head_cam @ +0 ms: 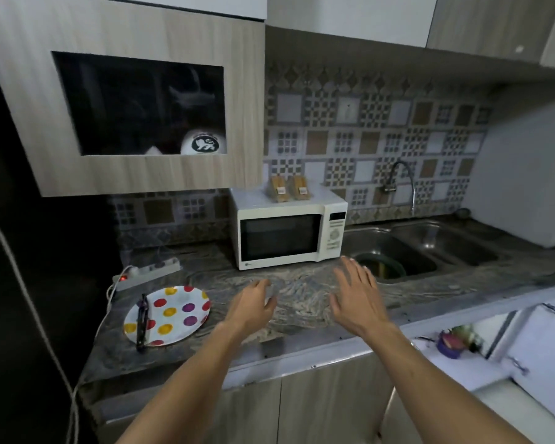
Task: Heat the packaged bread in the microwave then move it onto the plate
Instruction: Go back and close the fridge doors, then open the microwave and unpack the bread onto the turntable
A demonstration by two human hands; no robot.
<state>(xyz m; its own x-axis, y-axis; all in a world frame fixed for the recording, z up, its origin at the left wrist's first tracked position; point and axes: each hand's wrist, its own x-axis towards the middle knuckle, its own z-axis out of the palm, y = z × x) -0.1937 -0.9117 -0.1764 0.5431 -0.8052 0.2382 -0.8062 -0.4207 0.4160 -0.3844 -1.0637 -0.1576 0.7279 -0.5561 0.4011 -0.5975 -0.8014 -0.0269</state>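
Above the bench [302, 302], near its front edge, my left hand [252, 307] and right hand [356, 296] hover spread, each grip empty; the microwave [289, 230] stands closed beyond.

You cannot read the labels on the two bread packages [289, 188] on top of the microwave [289, 230]; they are too small and soft. Its dark door glass hides the inside, and the markings on its control panel [334, 233] are illegible. Behind the dark cupboard window [138, 104] only a white round thing with a dark emblem [204, 143] shows, its lower part cut by the frame; the other shapes there are blurred. The dark utensil [141, 318] lying across the spotted plate [170, 314] is too dim to identify. The purple item [449, 344] at lower right is blurred. Your forearms run off the bottom edge.
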